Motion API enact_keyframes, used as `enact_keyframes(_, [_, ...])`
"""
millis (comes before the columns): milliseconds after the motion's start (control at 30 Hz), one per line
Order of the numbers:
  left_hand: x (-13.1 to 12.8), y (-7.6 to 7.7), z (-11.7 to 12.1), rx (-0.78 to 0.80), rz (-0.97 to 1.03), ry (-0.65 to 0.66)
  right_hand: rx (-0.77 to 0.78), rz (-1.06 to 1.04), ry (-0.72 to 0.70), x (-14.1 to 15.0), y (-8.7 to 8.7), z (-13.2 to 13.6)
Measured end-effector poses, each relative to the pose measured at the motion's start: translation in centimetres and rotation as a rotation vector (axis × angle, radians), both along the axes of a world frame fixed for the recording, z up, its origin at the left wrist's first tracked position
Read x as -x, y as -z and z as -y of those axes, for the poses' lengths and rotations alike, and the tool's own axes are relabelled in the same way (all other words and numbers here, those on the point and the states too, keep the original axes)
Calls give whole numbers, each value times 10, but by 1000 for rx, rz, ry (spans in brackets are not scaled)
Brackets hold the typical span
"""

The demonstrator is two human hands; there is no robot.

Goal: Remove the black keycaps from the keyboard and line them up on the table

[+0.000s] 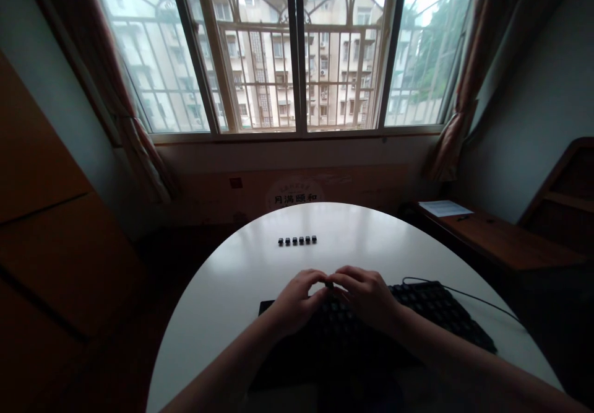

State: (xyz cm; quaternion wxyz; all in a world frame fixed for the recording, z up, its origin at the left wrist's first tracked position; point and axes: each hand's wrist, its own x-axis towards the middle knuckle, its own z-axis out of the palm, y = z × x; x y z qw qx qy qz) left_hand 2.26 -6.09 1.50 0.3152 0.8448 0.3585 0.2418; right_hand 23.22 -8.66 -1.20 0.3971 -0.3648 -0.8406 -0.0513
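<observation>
"Black keyboard (pixel 434 301): what's over its far edge?"
"Dark piece (pixel 329 285), pinched between left hand (pixel 301 298) and right hand (pixel 366 292); six blocks (pixel 301 240) beyond. Likely fine handling; next calls for steady pressure."

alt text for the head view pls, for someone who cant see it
A person's left hand and right hand hold a small dark piece in their fingers over a black keyboard. Beyond them, six small dark blocks sit in a row on a white, curved-edge table, facing a barred window.
</observation>
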Motion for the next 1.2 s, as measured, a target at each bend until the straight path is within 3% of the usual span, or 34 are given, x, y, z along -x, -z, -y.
enact_keyframes(133, [-1,12,-4,-138,-185,-134,124,-35,191,-8,-19,-20])
enact_keyframes(267, [0,18,-6,-212,-343,-49,342,23,258,-16,-29,-72])
enact_keyframes(367, [1,17,-8,-248,-373,40,547,61,237,-16,-23,-119])
enact_keyframes(600, [5,18,-18,-309,-359,91,723,84,236,-9,7,-191])
enact_keyframes(767, [4,18,-17,-298,-358,92,764,88,274,-11,18,-210])
enact_keyframes(1200, [4,13,-15,-267,-315,92,771,164,295,-9,10,-214])
